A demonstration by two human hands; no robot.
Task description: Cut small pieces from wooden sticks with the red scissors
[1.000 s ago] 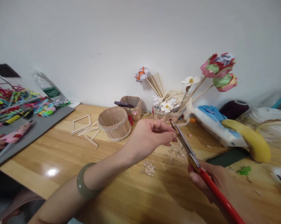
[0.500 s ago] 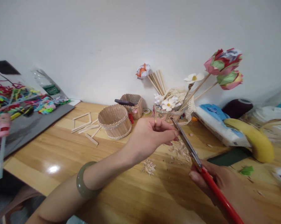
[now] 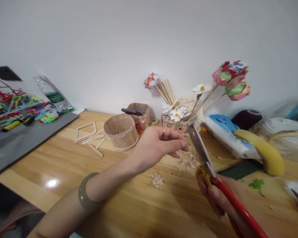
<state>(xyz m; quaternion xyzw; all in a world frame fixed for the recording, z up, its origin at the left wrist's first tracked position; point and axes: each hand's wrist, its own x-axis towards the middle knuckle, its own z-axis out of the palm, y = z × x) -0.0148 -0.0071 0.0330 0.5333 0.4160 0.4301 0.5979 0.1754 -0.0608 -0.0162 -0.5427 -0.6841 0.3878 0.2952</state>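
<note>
My left hand [image 3: 161,143] hovers above the table with thumb and fingertips pinched together; whatever they hold is too small to make out. A gold ring is on one finger. In my right hand [image 3: 220,195] are scissors [image 3: 202,152] with red and yellow handles, their blades pointing up and away beside my left fingertips. Beneath the hands lie scattered pale wood-coloured shavings [image 3: 188,162]. Nearer me sits a small cluster of the same pieces [image 3: 156,181].
Behind my left hand stand a round wooden-slat basket [image 3: 121,132] and another [image 3: 145,115] with a phone on it. Craft flowers [image 3: 229,74] rise at the back. Right are a tissue pack [image 3: 228,135] and a banana [image 3: 263,148]; left, a grey board [image 3: 27,142] bears colourful pipe cleaners.
The scissors have tilted and shifted slightly away from my left fingertips, and the yellow handle now shows. A pink glue gun at the left edge has gone out of view.
</note>
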